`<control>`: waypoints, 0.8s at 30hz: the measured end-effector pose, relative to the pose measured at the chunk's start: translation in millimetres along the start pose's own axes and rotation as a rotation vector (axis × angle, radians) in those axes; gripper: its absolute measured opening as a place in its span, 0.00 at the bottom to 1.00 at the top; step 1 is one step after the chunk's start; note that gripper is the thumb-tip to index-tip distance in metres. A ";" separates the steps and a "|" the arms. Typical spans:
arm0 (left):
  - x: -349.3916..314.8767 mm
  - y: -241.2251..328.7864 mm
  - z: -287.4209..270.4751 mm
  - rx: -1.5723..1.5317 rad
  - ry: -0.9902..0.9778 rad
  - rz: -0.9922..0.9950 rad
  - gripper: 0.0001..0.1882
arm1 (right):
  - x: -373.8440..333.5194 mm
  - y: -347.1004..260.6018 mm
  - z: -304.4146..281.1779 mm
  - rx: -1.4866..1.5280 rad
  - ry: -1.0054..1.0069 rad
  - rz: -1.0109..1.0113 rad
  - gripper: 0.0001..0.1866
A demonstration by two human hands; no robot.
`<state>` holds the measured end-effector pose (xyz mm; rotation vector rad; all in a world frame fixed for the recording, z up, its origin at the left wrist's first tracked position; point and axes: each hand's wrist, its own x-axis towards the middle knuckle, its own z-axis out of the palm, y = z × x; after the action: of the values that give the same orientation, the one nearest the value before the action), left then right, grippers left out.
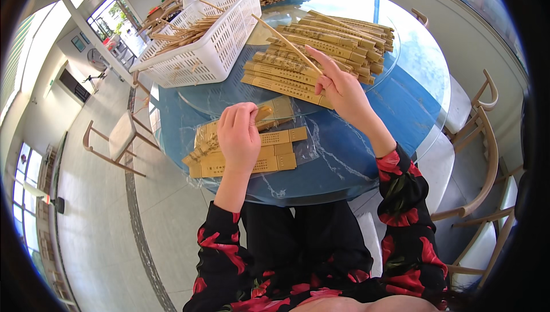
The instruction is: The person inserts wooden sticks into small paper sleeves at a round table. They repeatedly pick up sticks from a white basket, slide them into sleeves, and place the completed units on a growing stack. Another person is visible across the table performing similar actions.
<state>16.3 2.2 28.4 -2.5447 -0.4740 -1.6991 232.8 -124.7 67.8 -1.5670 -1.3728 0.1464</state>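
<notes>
Clearly, the stick is slender and tan.

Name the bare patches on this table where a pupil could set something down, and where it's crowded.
Bare tabletop lies right of the flat gold sleeves, below the right hand; more shows between the white basket and those sleeves, and right of the gold pile. Crowded: upper left, centre, and under the left hand.
</notes>
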 end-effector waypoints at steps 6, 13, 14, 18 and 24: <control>0.6 1.9 2.3 -0.022 -0.012 -0.008 0.03 | 2.4 22.5 10.8 -0.001 0.090 -0.122 0.17; 0.2 1.4 1.1 -0.011 -0.016 -0.015 0.04 | 4.8 16.5 2.7 -0.055 0.124 -0.186 0.11; 0.6 1.4 1.6 -0.007 -0.015 -0.010 0.05 | 6.2 17.4 2.8 -0.069 0.138 -0.243 0.11; 0.9 0.7 0.8 0.001 -0.003 -0.015 0.05 | -1.4 6.3 2.8 -0.120 0.008 -0.179 0.10; 2.6 1.3 0.6 -0.007 0.008 -0.033 0.05 | -0.8 11.0 -1.1 -0.270 -0.004 -0.283 0.10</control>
<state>18.0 1.7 30.7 -2.5477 -0.5131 -1.7233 240.7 -124.3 60.0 -1.5685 -1.6539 -0.2164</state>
